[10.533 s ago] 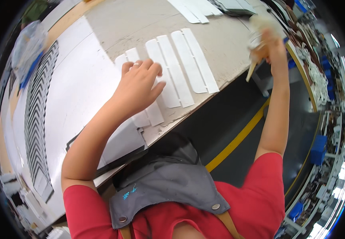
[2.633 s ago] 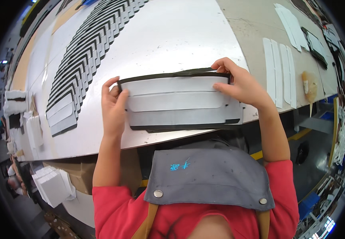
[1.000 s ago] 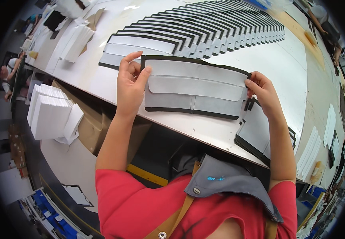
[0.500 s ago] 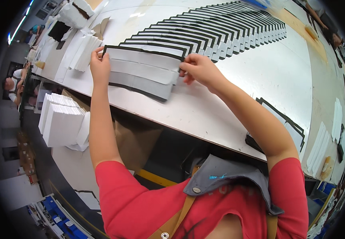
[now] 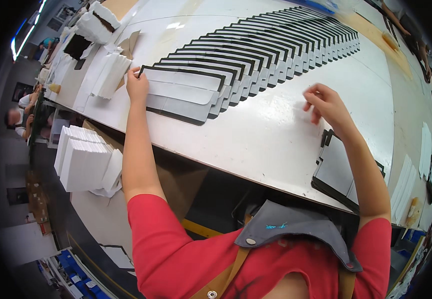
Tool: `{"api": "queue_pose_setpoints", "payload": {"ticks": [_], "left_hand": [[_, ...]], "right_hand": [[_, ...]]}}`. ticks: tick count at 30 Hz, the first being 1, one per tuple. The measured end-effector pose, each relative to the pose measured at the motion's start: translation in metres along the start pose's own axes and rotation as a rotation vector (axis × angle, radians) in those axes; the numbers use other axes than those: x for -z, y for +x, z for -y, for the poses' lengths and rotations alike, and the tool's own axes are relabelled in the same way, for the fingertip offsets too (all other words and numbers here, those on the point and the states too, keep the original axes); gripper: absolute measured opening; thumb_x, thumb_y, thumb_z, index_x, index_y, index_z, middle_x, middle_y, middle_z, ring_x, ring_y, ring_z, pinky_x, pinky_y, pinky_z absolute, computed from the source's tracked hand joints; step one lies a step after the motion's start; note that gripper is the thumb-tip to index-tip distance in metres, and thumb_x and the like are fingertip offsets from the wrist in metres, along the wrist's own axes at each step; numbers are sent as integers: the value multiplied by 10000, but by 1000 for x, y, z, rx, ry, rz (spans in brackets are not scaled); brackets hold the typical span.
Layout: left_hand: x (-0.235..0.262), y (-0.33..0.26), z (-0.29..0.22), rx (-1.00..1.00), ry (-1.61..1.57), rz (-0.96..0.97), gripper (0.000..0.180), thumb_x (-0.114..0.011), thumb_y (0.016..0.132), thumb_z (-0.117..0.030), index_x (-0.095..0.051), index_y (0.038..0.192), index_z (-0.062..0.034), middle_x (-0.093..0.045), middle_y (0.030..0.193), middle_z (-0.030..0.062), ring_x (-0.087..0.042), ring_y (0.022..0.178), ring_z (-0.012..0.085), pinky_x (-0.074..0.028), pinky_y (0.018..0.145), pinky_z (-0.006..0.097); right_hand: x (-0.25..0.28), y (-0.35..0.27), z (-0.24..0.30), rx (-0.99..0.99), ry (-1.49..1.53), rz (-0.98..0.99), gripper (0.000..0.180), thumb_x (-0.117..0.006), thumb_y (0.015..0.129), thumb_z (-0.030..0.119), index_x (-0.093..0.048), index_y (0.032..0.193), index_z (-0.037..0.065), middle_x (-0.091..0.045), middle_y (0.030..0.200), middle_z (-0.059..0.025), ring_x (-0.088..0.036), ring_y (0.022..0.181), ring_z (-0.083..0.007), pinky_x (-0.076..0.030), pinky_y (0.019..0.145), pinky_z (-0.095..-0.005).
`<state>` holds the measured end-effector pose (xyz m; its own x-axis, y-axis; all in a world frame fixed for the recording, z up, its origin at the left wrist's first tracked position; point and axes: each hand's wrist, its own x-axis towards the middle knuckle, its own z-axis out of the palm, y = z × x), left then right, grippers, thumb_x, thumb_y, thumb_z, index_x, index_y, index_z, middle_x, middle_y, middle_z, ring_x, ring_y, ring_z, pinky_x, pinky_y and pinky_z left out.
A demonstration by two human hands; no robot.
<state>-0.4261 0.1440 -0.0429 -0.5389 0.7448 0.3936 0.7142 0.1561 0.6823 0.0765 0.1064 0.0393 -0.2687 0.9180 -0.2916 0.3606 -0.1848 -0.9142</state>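
A flat grey-and-white panel with black edging (image 5: 178, 94) lies at the near left end of a long row of overlapping, similar panels (image 5: 276, 52). At its upper left corner, the fingers of my left hand (image 5: 137, 85) pinch the black edge. My right hand (image 5: 328, 108) is in the air over the white table, to the right of the row. Its fingers are loosely bent and apart, with nothing visible in them. Below that hand and partly behind my right forearm, a stack of more black-edged panels (image 5: 336, 167) lies near the table's front edge.
The white table (image 5: 256, 134) stretches away from me. White folded sheets (image 5: 110, 74) stand at its left, and stacked white pieces (image 5: 87, 162) sit lower on a side surface. White strips (image 5: 403, 184) and a brush-like tool (image 5: 414, 210) are at the right. Other people are visible farther off.
The held panel has come down onto the near end of the row. My right hand has let go of it and moved right toward the stack; my left hand stays at the corner.
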Motion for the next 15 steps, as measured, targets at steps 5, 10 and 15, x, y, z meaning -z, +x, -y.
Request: {"api": "queue_pose_setpoints", "payload": {"ticks": [5,10,15], "left_hand": [[5,-4,-8,-8,81,2,294,-532,780,-74,-535,1071,-34,-611,763,98,-599,705,234,-465,703,338],[4,-4,-9,-10,132,-9,281,-534,781,-87,-540,1058,-35,-624,780,109,-606,714,248,-467,712,347],[-8,16,14,-3,145,29,259,-542,802,-116,-551,1045,-26,-627,876,146,-605,785,280,-467,737,360]], "right_hand": [[32,-43,-27,-66,63,-108,171,-534,885,174,-549,934,10,-561,676,-53,-495,433,-71,-393,395,-193],[46,-76,-41,-66,101,-169,157,-539,873,158,-565,928,13,-578,671,-49,-513,455,-72,-409,415,-196],[58,-98,-57,-50,133,-186,150,-538,882,147,-571,940,12,-577,669,-46,-514,457,-76,-405,429,-197]]}}
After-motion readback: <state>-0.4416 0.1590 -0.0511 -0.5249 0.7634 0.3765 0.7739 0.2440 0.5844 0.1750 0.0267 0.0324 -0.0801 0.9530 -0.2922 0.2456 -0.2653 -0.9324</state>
